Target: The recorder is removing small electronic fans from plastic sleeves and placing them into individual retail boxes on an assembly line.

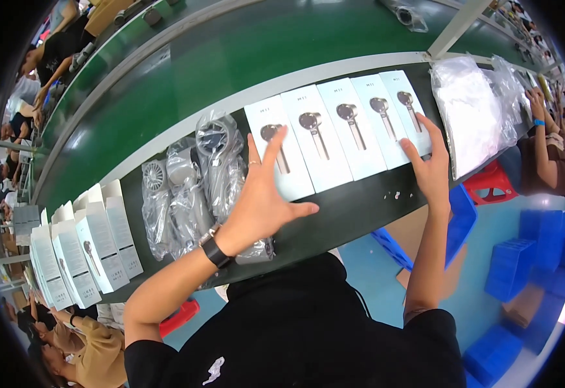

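Note:
Several white boxes, each printed with a picture of a handheld fan, lie side by side in a slanting row on the dark work surface (350,218). My left hand (260,205) is over the leftmost box (295,184), its fingers stretched and thumb held apart. At the other end, my right hand (432,171) has its spread fingers at the lower part of the rightmost box (394,84). Neither hand is wrapped round anything. Grey handheld fans in clear plastic bags (185,178) lie to the left, partly hidden by my left hand and forearm.
Open-topped white boxes (104,262) stand at the far left. Clear plastic bags (467,119) are stacked on the right. Behind a pale rail runs a green conveyor belt (231,55). A blue crate (465,216) and a red stool (493,184) are below. Other people work on both sides.

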A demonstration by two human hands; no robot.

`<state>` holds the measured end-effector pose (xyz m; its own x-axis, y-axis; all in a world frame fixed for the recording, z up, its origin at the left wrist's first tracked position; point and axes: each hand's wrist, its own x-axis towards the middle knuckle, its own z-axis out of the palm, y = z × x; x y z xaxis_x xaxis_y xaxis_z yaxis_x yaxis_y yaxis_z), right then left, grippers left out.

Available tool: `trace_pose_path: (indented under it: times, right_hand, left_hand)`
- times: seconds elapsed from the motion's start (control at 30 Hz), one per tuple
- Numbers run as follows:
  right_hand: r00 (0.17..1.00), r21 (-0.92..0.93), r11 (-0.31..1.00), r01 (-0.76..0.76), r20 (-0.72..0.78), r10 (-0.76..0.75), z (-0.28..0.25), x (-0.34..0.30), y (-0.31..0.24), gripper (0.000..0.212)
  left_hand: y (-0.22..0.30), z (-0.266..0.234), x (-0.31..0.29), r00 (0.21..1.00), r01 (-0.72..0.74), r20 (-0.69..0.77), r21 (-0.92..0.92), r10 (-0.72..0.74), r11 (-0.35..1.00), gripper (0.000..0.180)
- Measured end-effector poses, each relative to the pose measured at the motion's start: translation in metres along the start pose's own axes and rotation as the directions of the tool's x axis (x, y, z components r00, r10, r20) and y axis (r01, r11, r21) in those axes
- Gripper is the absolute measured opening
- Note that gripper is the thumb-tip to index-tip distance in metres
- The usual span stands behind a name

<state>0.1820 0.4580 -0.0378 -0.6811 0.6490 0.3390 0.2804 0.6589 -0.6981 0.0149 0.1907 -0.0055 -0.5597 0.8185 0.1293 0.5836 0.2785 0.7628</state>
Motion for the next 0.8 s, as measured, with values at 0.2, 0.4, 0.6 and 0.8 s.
trace_pose_path:
  times: [0.2, 0.4, 0.6, 0.8]
  right_hand:
    - [0.993, -0.080, 0.995, -0.060, 0.100, 0.068, -0.026, 0.018, 0.005, 0.049]
    - [0.980, -0.183, 0.965, 0.186, 0.108, -0.169, 0.001, 0.160, -0.030, 0.034]
    - [0.922, -0.678, 0.642, 0.358, 0.147, -0.359, 0.000, 0.470, 0.285, 0.075]
    - [0.914, -0.396, 0.846, 0.356, 0.334, -0.229, 0.087, 0.513, 0.296, 0.072]
  left_hand:
    - [0.008, 0.019, 0.011, 0.992, 0.112, 0.073, -0.101, -0.105, 0.989, 0.090]
    - [0.019, -0.033, -0.011, 0.991, 0.102, -0.066, -0.225, -0.119, 0.969, 0.091]
    - [-0.004, -0.141, -0.099, 0.696, 0.180, -0.717, 0.224, 0.037, 0.958, 0.039]
    - [0.001, -0.222, -0.237, 0.436, 0.799, -0.898, 0.419, 0.064, 0.431, 0.037]
